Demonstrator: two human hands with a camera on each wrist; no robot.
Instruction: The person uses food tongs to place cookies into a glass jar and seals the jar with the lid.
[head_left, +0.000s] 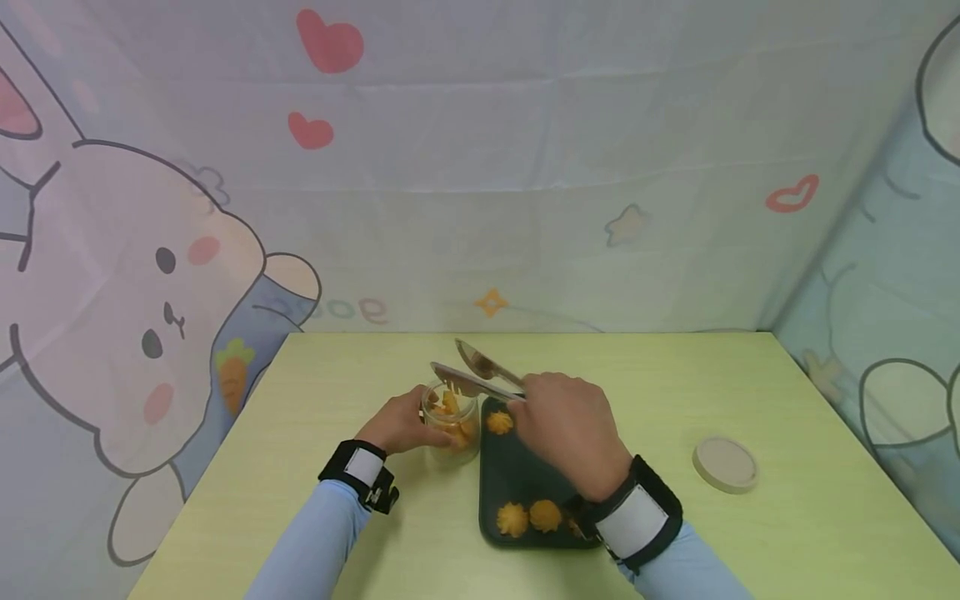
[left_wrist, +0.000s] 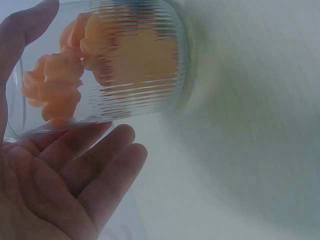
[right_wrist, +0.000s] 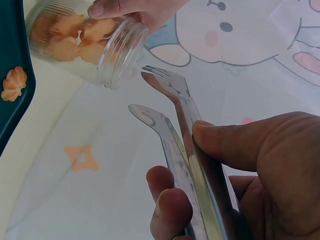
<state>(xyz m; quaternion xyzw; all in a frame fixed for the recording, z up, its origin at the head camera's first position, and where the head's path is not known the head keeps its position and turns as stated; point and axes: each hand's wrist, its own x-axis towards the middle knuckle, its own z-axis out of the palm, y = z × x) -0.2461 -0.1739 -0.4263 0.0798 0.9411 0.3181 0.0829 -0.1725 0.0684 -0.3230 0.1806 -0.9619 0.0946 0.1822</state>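
Observation:
A ribbed glass jar (head_left: 459, 433) with several golden, star-shaped cookies (left_wrist: 55, 87) inside stands on the table, its mouth uncovered. My left hand (head_left: 401, 423) grips the jar, thumb on one side and fingers on the other. Metal tongs (right_wrist: 187, 145) are in my right hand (head_left: 573, 429), thumb on one arm and fingers on the other. Their tips are apart with nothing between them, just above the jar's mouth. Under my right hand lies a dark green tray (head_left: 517, 471), partly covered by that hand, with several cookies (head_left: 545, 515) on it.
A round, pale lid (head_left: 725, 464) lies on the light yellow table (head_left: 810, 542) to the right of the tray. Behind the table hangs a printed cloth (head_left: 525, 208) with a rabbit and hearts.

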